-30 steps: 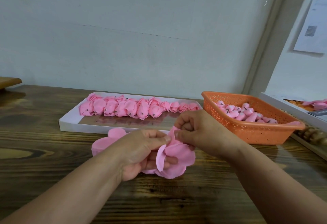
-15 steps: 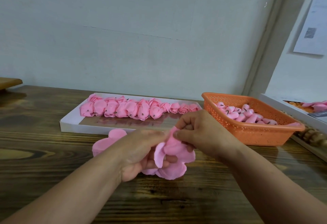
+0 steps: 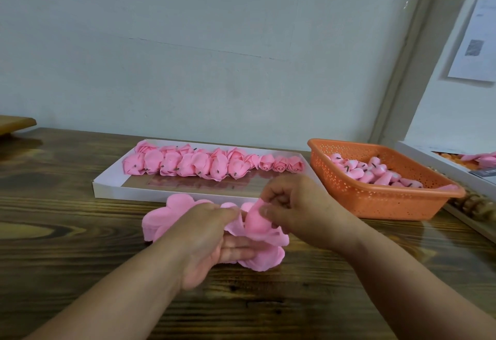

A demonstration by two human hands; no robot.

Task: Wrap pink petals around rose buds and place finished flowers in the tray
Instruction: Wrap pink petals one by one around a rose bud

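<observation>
On the dark wooden surface, a shallow white tray lies at the rear centre, with a row of finished pink flowers along its far side. An orange perforated basket stands just right of the tray and holds small pink rose buds. A stack of loose pink petals rests on the surface just in front of the tray, partly hidden behind the left hand. The left hand is partly closed, fingers curled beneath a flower in progress, thumb pressing its petals from above. The right hand is closed in a pinch, thumb and forefinger gripping the upper petal of that flower. The flower is held between both hands, near the surface, in front of the tray.
</observation>
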